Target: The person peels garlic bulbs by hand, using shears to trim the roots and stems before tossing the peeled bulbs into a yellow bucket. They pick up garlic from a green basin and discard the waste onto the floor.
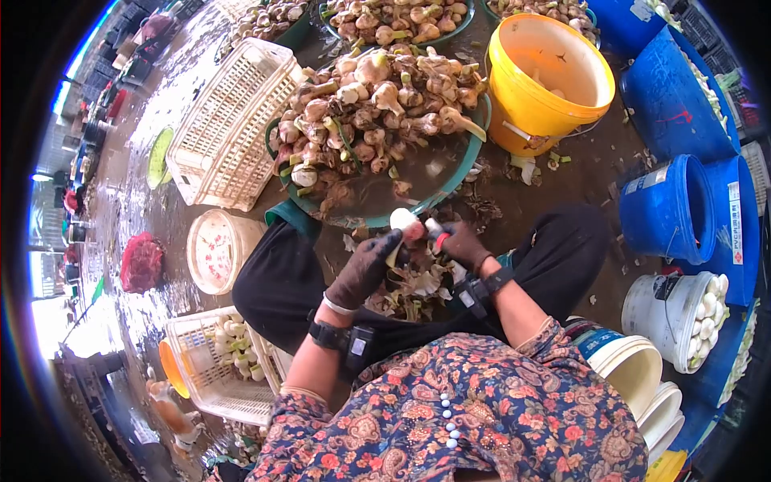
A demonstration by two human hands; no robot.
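Both my hands wear thin dark gloves and are close together over my lap. My left hand (365, 269) is closed around a garlic bulb (408, 223), whose top is white and peeled while its side is still pinkish. My right hand (466, 246), also closed, grips a small tool with a white and red handle (437, 232) right beside the bulb; its blade, if any, I cannot make out. Below the hands lies a pile of loose peelings (418, 291). Just ahead, a wide green tub (475, 165) holds heaped unpeeled garlic bulbs (373, 112) and some murky water.
A yellow bucket (514, 88) stands ahead right. White crates (229, 120) are ahead left, and another crate (217, 377) with peeled bulbs is at left. A pale bucket (241, 241) sits by my left knee. Blue buckets (642, 209) and a white bucket of peeled bulbs (654, 313) line the right.
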